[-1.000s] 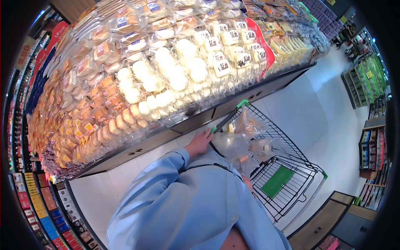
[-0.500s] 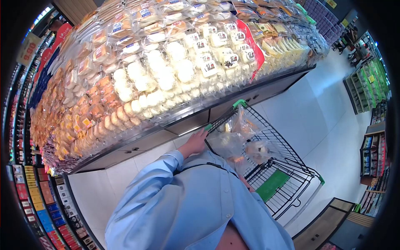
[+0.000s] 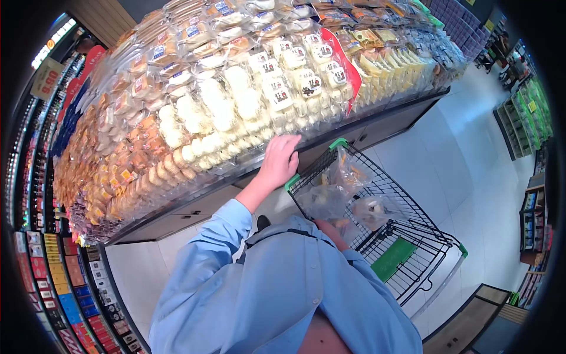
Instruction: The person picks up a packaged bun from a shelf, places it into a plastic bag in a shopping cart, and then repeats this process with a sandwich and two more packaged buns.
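Observation:
My left hand (image 3: 281, 160) is stretched out, fingers extended, over the front edge of a display of packaged buns (image 3: 248, 104). Nothing shows in its grasp. Just behind it is the green corner (image 3: 292, 181) of a wire shopping cart (image 3: 407, 192), with a gap between. Low against my shirt, my right hand (image 3: 325, 229) is by the cart's near side; its fingers are hidden. Clear plastic bags (image 3: 321, 200) lie in the cart, one holding a round pale item (image 3: 374, 207).
White-topped packs with dark lettering (image 3: 278, 92) sit beside a red divider (image 3: 344, 68). Shelves of boxed goods (image 3: 71, 295) stand at left. A green rack (image 3: 522, 121) and a wooden-edged cabinet (image 3: 469, 318) are on the right. People (image 3: 501, 50) are far off.
My left hand has left the cart's green corner and moved up and forward to the display edge. My right forearm has shifted up and left along the cart.

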